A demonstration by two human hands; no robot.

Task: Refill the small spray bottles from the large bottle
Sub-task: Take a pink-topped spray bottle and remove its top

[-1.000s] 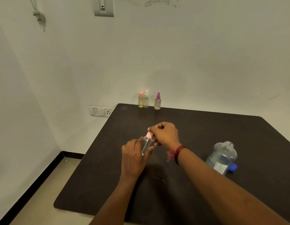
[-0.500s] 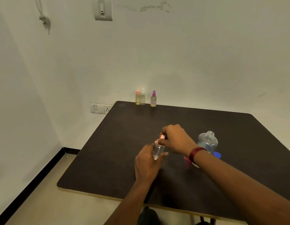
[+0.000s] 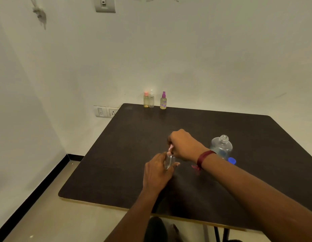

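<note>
My left hand [image 3: 157,172] grips a small clear spray bottle [image 3: 169,161] standing on the dark table [image 3: 120,154]. Just above it, my right hand [image 3: 183,144] pinches the bottle's pink spray cap [image 3: 171,147], and the fingers hide most of the cap. The large clear bottle [image 3: 221,147] stands uncapped to the right of my right wrist, with its blue cap [image 3: 232,161] lying on the table beside it. Three more small spray bottles stand at the table's far edge: one with a pink cap [image 3: 146,100], a clear one [image 3: 151,99] and one with a purple cap [image 3: 163,101].
White walls close in the table at the back and left. A wall socket plate [image 3: 106,111] sits by the table's far left corner. The table's front edge [image 3: 99,203] has a light rim, with tiled floor below on the left.
The view has shifted, so hands and bottles sit lower and further right in the frame. My hands stay on the small bottle and its pink cap; the cap now looks tilted off the neck.
</note>
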